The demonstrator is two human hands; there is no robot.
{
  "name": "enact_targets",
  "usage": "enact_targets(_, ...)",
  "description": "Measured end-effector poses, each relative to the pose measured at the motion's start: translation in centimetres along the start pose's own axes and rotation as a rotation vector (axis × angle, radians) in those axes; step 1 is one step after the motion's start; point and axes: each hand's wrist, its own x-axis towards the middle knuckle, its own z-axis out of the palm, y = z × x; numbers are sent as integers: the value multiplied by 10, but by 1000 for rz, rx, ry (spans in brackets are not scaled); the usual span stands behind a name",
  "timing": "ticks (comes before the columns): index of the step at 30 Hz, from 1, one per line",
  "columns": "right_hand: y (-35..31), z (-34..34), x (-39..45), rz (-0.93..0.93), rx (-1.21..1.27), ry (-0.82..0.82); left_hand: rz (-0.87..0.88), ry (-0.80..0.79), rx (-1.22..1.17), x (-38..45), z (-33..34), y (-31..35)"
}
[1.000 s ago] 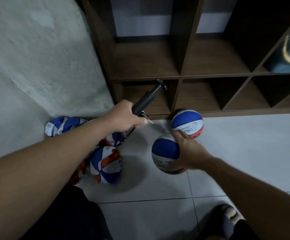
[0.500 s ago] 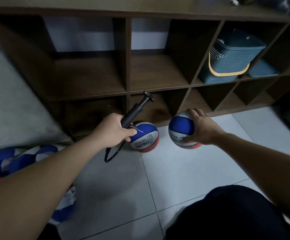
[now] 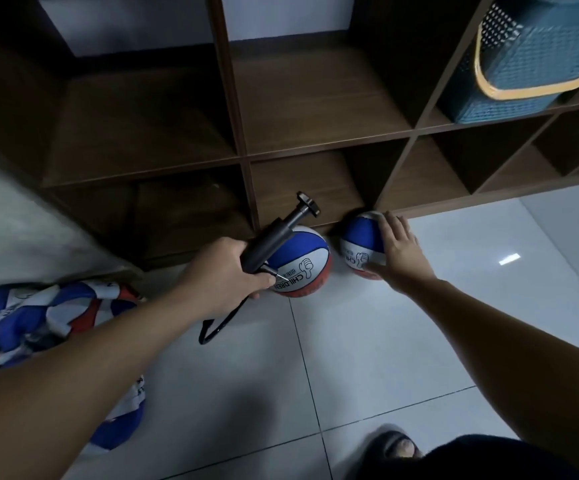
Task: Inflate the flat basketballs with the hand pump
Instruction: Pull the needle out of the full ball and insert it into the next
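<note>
At the far left, the heap of flat blue, white and red basketballs (image 3: 21, 327) lies crumpled on the white tiled floor (image 3: 367, 358) against the wall, untouched and well apart from both hands. The left hand (image 3: 227, 275) is clamped round the barrel of the black hand pump (image 3: 274, 237), handle end tilted up toward the dark wooden cubby shelf (image 3: 315, 147), needle showing at the thumb and the black hose (image 3: 219, 327) looping below the fist. This grip matches that of a second ago. Just behind the pump sits a round blue, white and red basketball marked CHILDREN (image 3: 302, 268), resting at the foot of the shelf. To its right, the second round blue and white basketball (image 3: 360, 244) has changed place: a second ago it was held out on the open floor; it now stands against the shelf base, just beside the first. The right hand (image 3: 399, 251) lies over its right side with fingers spread nearly straight, pressing or steadying rather than gripping. A blue woven basket with a yellow rim (image 3: 540, 57) occupies an upper right compartment. Judgement: two balls appear finished and parked; the flat heap remains to be done.
</note>
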Motion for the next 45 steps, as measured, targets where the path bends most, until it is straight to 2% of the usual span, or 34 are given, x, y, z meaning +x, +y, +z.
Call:
enact_targets(5, -2, -5, 5, 75, -32, -29, -28, 30, 77, -17, -20, -8)
enact_targets(10, -18, -26, 2, 106, -121, -95, -41, 130, 114, -43, -64, -27)
enact_targets(12, -34, -47, -1, 31, -137, -105, -53, 173, 70, -60, -93, -42)
enact_targets(14, -66, -75, -10, -105, -130, -196, -66, 156, 38, -81, -124, -66)
enact_targets(18, -155, -119, -30, -405, -357, -399, -125, 63, 254, -128, -181, -141)
enact_targets(20, -212, -123, -43, -465, -388, -504, -178, 33, 368, -148, -201, -180)
enact_targets(23, -294, -86, -59, -584, -381, -669, -266, -28, 365, -170, -220, -225)
enact_targets(27, -389, 20, -67, -686, -347, -769, -339, -43, 181, -180, -234, -253)
enact_targets(30, -454, 94, -81, -662, -183, -789, -358, -14, 162, -182, -244, -264)
enact_targets(33, -496, 141, -93, -575, 15, -720, -373, -13, 163, -184, -251, -277)
enact_targets(36, -512, 163, -109, -547, 46, -670, -372, -7, 127, -186, -256, -289)
enact_targets(41, -498, 184, -116, -520, -26, -525, -366, -5, 183, -191, -259, -305)
enact_targets(45, -474, 179, -111, -471, 12, -526, -366, -29, 205, -192, -257, -307)
